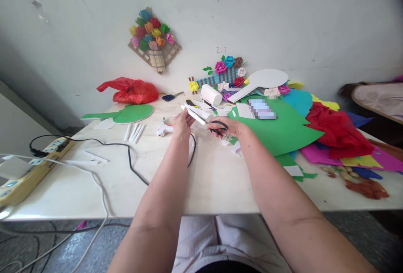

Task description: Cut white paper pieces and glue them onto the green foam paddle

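At the far left of my table [217, 193] lies a yellow power strip [19, 185], and farther in, four short white sticks [135, 132] rest side by side. Next comes a white glue gun [163, 128], just left of my left hand [184, 123]. That hand pinches a white strip [199, 118], held up between my two hands above the table. The strip's long axis slants: one end points away from me to the left, the other comes back toward my right hand [229, 127]. My left hand is the nearer to its far end, gripping from the left side. My right hand's fingers are hooked through the black handles of the scissors [221, 124], which meet the strip's near end. The blades seem to run along the strip rather than across it; I cannot tell whether they bite into it. To the right, a green sheet [267, 136] spreads past my right wrist, with a phone [263, 110] on top.
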Tool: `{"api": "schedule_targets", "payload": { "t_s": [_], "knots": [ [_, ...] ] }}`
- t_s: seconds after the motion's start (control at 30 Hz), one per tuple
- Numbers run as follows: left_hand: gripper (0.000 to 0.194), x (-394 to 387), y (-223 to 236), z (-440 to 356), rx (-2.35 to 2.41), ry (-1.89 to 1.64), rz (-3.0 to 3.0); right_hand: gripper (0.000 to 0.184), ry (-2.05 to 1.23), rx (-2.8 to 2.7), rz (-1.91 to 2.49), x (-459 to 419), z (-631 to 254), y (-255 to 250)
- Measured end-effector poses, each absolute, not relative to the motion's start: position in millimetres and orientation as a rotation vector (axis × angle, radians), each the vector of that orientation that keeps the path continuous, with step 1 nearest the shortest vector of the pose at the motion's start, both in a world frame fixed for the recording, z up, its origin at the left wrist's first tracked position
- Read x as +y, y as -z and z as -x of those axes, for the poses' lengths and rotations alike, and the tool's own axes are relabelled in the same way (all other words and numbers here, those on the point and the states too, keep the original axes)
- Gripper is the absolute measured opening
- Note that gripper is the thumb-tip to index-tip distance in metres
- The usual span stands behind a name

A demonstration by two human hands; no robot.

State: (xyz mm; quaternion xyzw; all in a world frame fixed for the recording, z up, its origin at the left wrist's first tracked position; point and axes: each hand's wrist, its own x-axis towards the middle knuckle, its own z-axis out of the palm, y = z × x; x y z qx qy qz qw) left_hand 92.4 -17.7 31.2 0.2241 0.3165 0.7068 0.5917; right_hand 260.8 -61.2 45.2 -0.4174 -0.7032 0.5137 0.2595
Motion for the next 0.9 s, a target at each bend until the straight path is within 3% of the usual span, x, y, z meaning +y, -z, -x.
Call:
{"api": "schedule_targets", "payload": {
  "t_s": [0.9],
  "knots": [
    [0.018, -16, -29, -93, 0.762, -1.664, -0.536, 0.026, -1.338, -1.886, 1.177, -65, -256, -49]
  ]
}}
